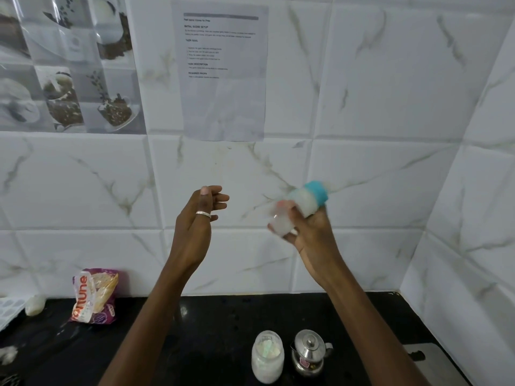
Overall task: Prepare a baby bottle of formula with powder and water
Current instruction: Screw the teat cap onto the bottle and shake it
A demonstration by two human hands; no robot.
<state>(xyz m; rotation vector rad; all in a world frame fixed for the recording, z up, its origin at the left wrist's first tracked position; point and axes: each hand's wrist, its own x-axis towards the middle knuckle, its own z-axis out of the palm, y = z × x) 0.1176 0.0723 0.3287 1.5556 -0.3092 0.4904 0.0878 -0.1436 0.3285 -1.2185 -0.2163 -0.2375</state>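
Hands: two, both raised in front of the tiled wall, well above the table.
Right hand [312,232]: one, closed around the baby bottle, fingers wrapped over its lower half.
Baby bottle [298,208]: one, held in the air and tilted, its blue collar [316,192] pointing up and to the right; the body is blurred and looks milky white inside. The teat end is too smeared to make out.
Left hand [199,215]: one, empty, fingers loosely curled and partly spread, palm facing the bottle, well apart from it.
Ring [203,214]: one silver band on a finger of the left hand.
Table [195,330]: one black stone top, speckled with pale spots and white dust near its left end.
Jar [267,358]: one clear jar of white powder, standing upright near the front edge, something pale resting inside at the top.
Kettle [309,353]: one small steel pot with a knobbed lid, just beside the jar on its right.
Packet [94,296]: one purple and orange bag, leaning against the wall at the left.
White lumps: two, one by the wall left of the packet [34,303], another at the far left edge [8,353]; I cannot tell what they are.
Sheet [223,73]: one printed page stuck on the wall tiles, print too small to read.
Picture tiles [67,62]: a block of cup-and-coffee-bean pictures at the upper left.
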